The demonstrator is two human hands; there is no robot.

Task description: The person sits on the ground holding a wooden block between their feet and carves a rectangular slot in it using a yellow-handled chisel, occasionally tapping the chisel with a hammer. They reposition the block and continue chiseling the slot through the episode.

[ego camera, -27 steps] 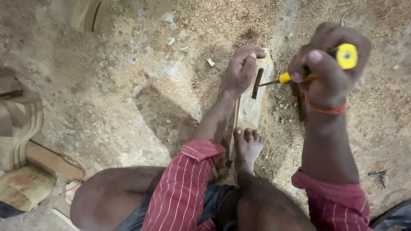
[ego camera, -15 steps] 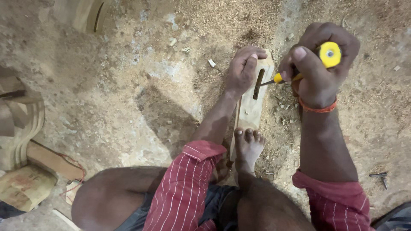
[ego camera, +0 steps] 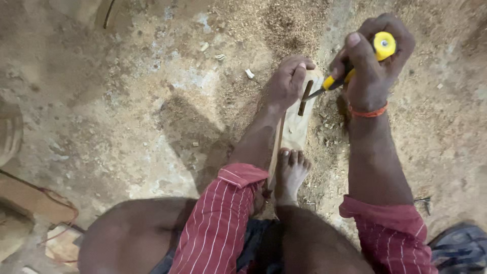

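The left hand [ego camera: 288,81] reaches down along a straight arm, fingers curled over the far end of a pale plank [ego camera: 295,129] lying on the dirt floor [ego camera: 152,101], gripping it. The right hand [ego camera: 370,66] is raised just right of the plank, wrist bent, fingers wrapped tight round the yellow handle of a chisel [ego camera: 350,73]; its blade slants down-left to a dark slot [ego camera: 304,98] in the plank. A bare foot [ego camera: 290,175] presses on the plank's near end. Sawdust [ego camera: 289,25] lies around.
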